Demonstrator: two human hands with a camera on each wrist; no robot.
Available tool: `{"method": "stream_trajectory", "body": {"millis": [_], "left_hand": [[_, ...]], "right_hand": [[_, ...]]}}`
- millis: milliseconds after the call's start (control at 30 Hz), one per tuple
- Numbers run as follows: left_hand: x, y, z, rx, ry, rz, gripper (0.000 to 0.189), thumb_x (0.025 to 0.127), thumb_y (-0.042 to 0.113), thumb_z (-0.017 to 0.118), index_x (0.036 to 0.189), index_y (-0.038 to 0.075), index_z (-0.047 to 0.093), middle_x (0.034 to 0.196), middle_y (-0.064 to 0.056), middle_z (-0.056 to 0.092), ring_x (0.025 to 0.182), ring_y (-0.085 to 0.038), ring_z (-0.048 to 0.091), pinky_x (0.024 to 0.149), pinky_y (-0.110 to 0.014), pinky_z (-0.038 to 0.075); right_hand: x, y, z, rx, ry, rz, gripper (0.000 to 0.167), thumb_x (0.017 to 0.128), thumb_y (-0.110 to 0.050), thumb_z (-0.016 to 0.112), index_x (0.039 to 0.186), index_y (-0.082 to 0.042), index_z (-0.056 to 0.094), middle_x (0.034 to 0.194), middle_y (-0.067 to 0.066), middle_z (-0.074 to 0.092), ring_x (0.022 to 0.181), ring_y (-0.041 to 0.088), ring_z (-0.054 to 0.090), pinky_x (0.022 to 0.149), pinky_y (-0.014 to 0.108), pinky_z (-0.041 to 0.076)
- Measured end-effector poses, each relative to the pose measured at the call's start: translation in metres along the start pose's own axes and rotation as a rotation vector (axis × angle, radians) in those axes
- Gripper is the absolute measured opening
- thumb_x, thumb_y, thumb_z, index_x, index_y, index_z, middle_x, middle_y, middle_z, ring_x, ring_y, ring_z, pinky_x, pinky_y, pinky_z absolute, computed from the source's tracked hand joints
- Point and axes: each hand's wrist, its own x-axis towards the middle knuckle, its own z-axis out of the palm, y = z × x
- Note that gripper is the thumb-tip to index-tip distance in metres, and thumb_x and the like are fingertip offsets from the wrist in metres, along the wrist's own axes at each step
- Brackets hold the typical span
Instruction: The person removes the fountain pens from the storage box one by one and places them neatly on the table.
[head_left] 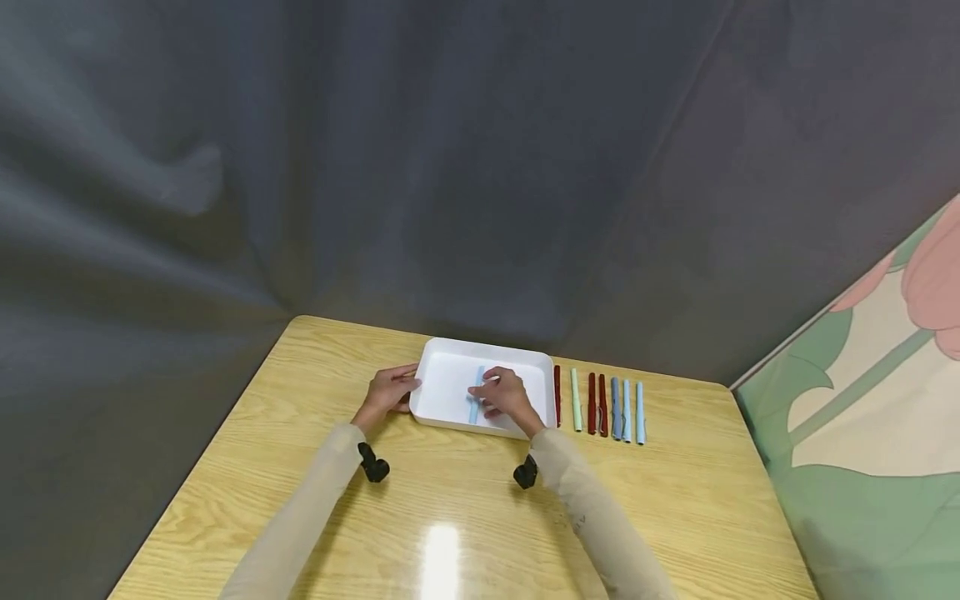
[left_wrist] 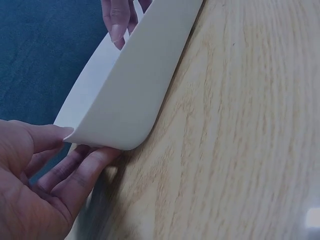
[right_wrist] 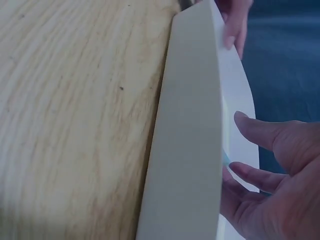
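A white rectangular tray (head_left: 444,385) stands on the wooden table. At its left end, my left hand (head_left: 392,390) grips the wall, with the thumb on the rim and fingers against the outside, as the left wrist view shows of the hand (left_wrist: 45,175). A light blue pen (head_left: 474,412) lies inside the tray, pointing away from me. Over it is my right hand (head_left: 504,392), its fingertips overlapping the pen. In the right wrist view the thumb and fingers of this hand (right_wrist: 280,170) are spread apart; only a sliver of the pen (right_wrist: 226,159) shows past the tray wall.
Right of the tray stands a row of pens: a dark red pen (head_left: 557,398) close by the tray, a light green pen (head_left: 576,402), two more dark red ones, a grey-blue pen (head_left: 616,410) and two light blue ones. A dark curtain (head_left: 480,183) hangs behind the table (head_left: 360,533).
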Motion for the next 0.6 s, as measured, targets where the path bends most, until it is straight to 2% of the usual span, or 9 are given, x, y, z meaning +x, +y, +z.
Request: {"method": "stream_trajectory", "body": {"millis": [133,300,467,600], "left_hand": [[0.0015,0.0031,-0.0023,0.02,-0.033,-0.008,0.048,0.102,0.007,0.066,0.149,0.003,0.058,0.138,-0.029,0.064,0.1,-0.031,0.076,0.056,-0.026,0.062],[0.005,0.006,-0.0057,0.046,-0.083,-0.027,0.054,0.102,0.006,0.066,0.154,0.005,0.053,0.145,-0.027,0.06,0.107,-0.035,0.074,0.057,-0.028,0.063],[0.0078,0.0083,-0.0071,0.045,-0.105,-0.02,0.058,0.101,0.002,0.065,0.157,0.007,0.049,0.15,-0.024,0.056,0.116,-0.038,0.071,0.067,-0.033,0.065],[0.0089,0.0095,-0.0058,0.012,-0.121,0.012,0.061,0.099,-0.003,0.063,0.157,0.005,0.047,0.152,-0.026,0.053,0.122,-0.042,0.067,0.077,-0.037,0.065]], "right_hand": [[0.0023,-0.0027,0.006,-0.148,0.033,-0.005,0.039,0.086,-0.012,0.087,0.115,0.002,0.065,0.086,0.007,0.069,0.055,0.016,0.07,0.049,0.028,0.059],[0.0016,-0.0068,0.0104,-0.24,0.048,0.001,0.037,0.083,-0.001,0.085,0.114,0.005,0.066,0.087,0.011,0.069,0.051,0.018,0.067,0.047,0.03,0.059],[0.0039,-0.0091,0.0086,-0.218,0.042,0.03,0.034,0.081,0.005,0.077,0.113,0.006,0.067,0.09,0.019,0.073,0.053,0.021,0.068,0.047,0.032,0.061],[0.0022,-0.0058,0.0021,-0.107,0.033,0.041,0.035,0.082,0.004,0.075,0.115,0.008,0.066,0.09,0.022,0.076,0.058,0.022,0.07,0.05,0.035,0.062]]}}
